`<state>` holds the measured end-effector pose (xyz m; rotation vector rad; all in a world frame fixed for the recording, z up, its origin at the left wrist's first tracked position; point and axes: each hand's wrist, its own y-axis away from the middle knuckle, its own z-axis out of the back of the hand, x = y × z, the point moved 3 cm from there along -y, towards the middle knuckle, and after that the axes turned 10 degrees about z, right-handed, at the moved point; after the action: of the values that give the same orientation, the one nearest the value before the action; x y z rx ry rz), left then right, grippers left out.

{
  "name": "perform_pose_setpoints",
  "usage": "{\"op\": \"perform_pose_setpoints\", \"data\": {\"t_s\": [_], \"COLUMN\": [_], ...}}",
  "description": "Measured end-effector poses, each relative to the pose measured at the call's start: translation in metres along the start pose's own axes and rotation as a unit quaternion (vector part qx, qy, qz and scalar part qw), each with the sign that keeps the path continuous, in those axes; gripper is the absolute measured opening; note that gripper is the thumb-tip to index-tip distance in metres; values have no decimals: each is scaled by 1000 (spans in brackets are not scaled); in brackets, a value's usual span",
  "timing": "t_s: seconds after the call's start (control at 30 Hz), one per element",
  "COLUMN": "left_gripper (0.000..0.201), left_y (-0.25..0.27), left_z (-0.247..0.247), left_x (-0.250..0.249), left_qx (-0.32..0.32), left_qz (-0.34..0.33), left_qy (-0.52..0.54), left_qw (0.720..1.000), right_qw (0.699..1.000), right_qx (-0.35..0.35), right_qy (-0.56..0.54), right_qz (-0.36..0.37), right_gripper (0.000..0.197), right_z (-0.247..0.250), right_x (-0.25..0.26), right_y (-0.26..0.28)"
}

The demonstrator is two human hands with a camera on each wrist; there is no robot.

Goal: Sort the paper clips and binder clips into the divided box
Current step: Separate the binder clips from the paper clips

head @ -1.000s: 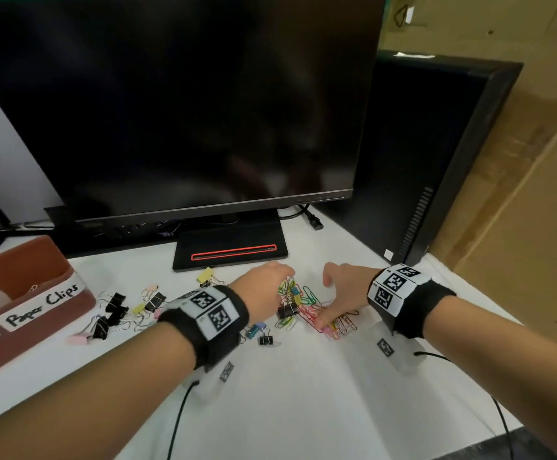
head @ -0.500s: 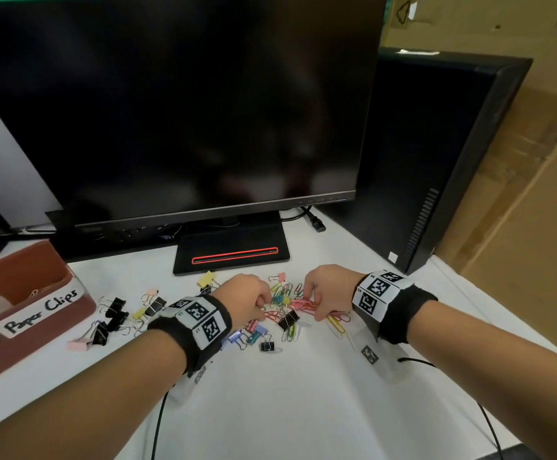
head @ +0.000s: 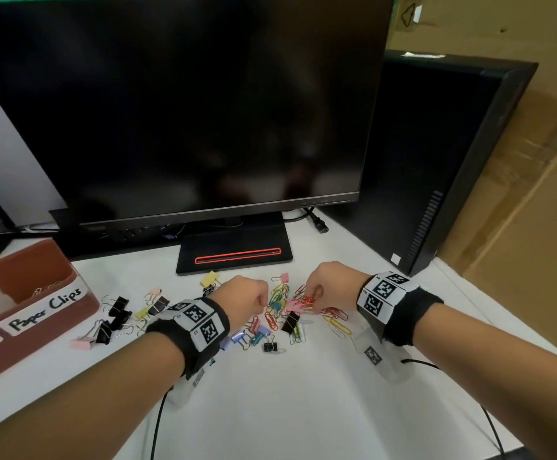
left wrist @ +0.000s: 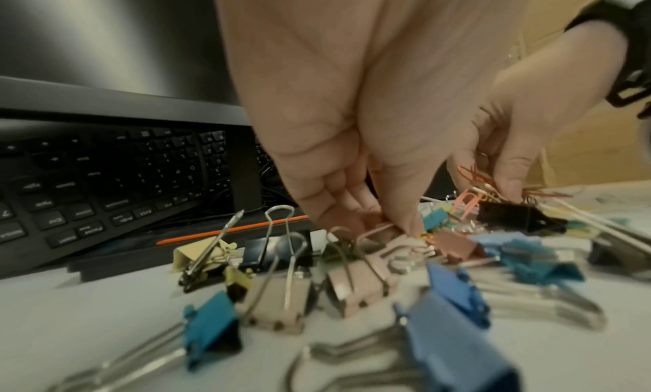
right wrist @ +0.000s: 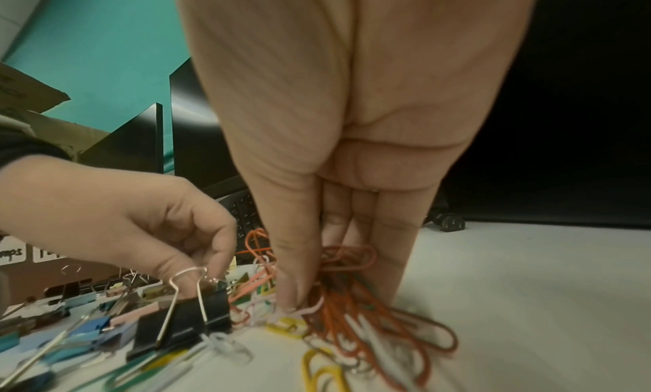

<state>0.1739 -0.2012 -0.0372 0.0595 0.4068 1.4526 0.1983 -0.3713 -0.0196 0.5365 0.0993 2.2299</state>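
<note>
A mixed pile of coloured paper clips [head: 280, 298] and binder clips [head: 257, 336] lies on the white desk in front of the monitor stand. My left hand [head: 264, 302] is over the pile's left side, fingers curled, thumb and fingertips pinching a pink paper clip [left wrist: 378, 229]. Over the right side, my right hand [head: 315, 297] grips a bunch of red paper clips [right wrist: 347, 259] between thumb and fingers, and their lower ends trail on the desk. A black binder clip [head: 291, 322] lies between the hands. The brown divided box [head: 81, 310] stands at the left, labelled "Paper Clips".
More black, pink and yellow binder clips [head: 117, 308] are scattered between the box and my left wrist. The monitor stand [head: 234, 257] is just behind the pile, and a black computer tower [head: 436, 161] stands at the right. Loose yellow paper clips [head: 338, 327] lie near my right wrist.
One second ago both hands lay spread on the pile. They have since drawn closer together and curled, the left pinching a clip and the right gathering the red paper clips.
</note>
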Motion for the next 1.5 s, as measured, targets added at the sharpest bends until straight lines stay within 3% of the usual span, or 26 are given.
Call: {"op": "perform_pose_setpoints", "data": {"t_s": [0.1,0.3,0.5,0.9,1.0,1.13,1.33,1.5], "left_gripper": [11,30,18,12,8,3,4,7], "left_y": [2,4,-5,1,13,42,93,124], "left_z": [6,-2,-8,-10,9,61,140,156], "left_x": [4,-8,-10,-2,7,43,154,252], "left_qx": [-14,56,11,-16,-23,-98,-230,-299], "left_qz": [-41,-111,-100,-73,-43,10,147,265], "left_qy": [27,-74,-46,8,71,139,181,206], "left_qw": [999,989,994,997,996,985,945,893], "right_qw": [1000,999,999,998,997,989,967,946], "right_qx": [-5,-23,-36,-62,-76,-123,-168,-192], "right_qy": [-2,-34,-32,-28,-21,-1,-12,-46], "right_qz": [0,-10,-9,4,27,84,191,257], "right_gripper": [34,46,29,26,25,21,20,20], "right_z": [3,6,13,21,31,54,94,103], "right_x": [-2,-5,-7,-1,9,40,137,235], "right_y": [0,-1,-2,2,2,-10,-59,-131]}}
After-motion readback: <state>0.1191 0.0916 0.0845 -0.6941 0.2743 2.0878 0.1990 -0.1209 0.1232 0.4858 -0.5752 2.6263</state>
